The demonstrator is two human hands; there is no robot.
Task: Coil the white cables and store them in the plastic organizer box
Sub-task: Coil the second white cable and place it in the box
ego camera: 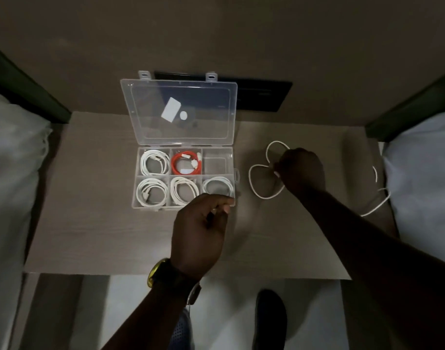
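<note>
Right hand (pixel 301 170) is out over the pale wood-grain table (pixel 90 236), fingers closed in a pinch on the loose white cable (pixel 256 188). The cable loops out to the left of that hand in two rounded lobes, while its tail trails off to the right near the white bedding (pixel 423 185). The clear plastic organizer box (pixel 184 178) sits well to the left, lid propped open. Four compartments hold coiled white cables, one holds a coiled red cable (pixel 186 164), and the top-right one holds no coil. Left hand (pixel 200 228) hovers at the box's near right corner, fingers curled loosely together; whether it touches the box, I can't tell.
</note>
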